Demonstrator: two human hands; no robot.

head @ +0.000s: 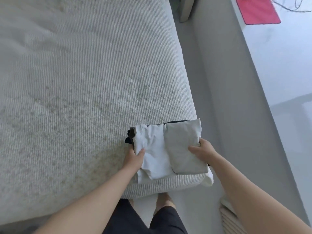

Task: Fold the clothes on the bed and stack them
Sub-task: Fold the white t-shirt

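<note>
A stack of folded clothes sits at the near right corner of the bed (76,81). On top lie a white garment (152,149) on the left and a folded grey garment (182,146) on the right. Dark clothes (129,135) peek out underneath at the left edge. My left hand (134,160) grips the stack's left side, thumb on the white garment. My right hand (200,149) grips the right side, thumb on the grey garment, fingers curled round its edge.
The bed has a ribbed off-white cover. A grey floor strip (219,98) runs along its right side. A white surface (278,56) at the right holds a red mat (258,10) and cables. A slatted white object (231,218) stands at bottom right.
</note>
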